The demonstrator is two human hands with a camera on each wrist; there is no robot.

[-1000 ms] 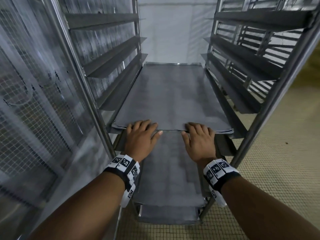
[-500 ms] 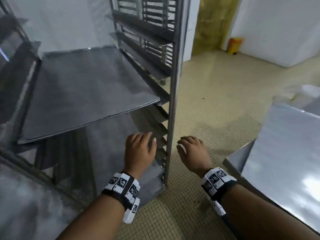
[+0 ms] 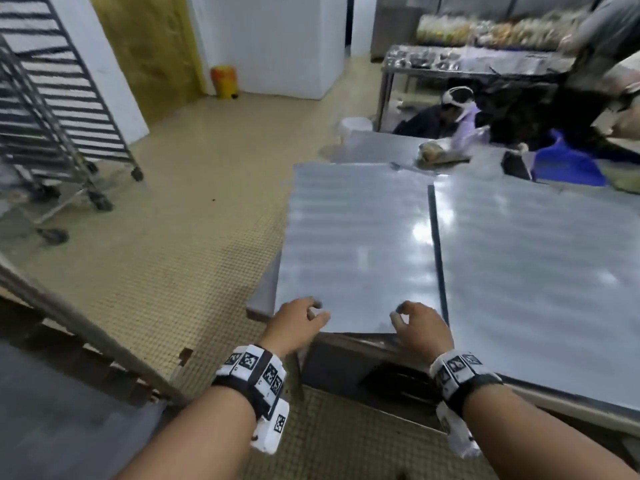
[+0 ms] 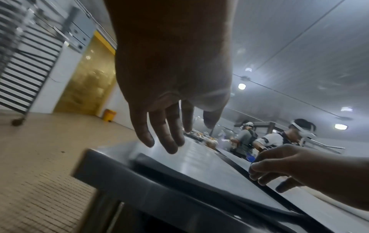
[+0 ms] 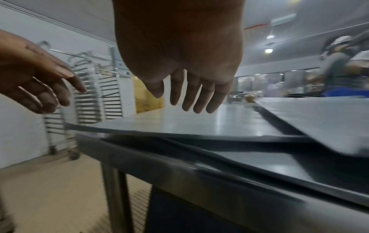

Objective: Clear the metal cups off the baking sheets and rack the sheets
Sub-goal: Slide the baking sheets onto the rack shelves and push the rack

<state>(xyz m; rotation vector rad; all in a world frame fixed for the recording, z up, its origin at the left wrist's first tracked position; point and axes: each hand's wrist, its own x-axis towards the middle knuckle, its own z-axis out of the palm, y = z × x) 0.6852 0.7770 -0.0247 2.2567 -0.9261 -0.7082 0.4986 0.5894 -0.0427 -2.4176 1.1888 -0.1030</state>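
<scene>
Both hands hang just above the near edge of a flat grey metal baking sheet (image 3: pixel 360 244), which lies at the near left corner of a stainless steel work table (image 3: pixel 258 299). The left hand (image 3: pixel 294 325) is over the sheet's near left corner and the right hand (image 3: pixel 420 329) over its near right corner; the wrist views show the fingers of each spread and loosely bent, holding nothing, with a gap between fingertips and metal. The sheet's left edge overhangs the table's left edge slightly. Just to the right, a second flat grey baking sheet (image 3: pixel 540 271) lies alongside, a dark strip between the two. Along the table's far edge sit a bagged loaf (image 3: pixel 436 152) and a blue plastic bag (image 3: pixel 568 164). Beyond the table other people work at a steel bench (image 3: pixel 467 67). Far left on the tiled floor stands a wheeled metal tray rack (image 3: pixel 52 116), with an orange bin (image 3: pixel 224 81) by the far wall.
</scene>
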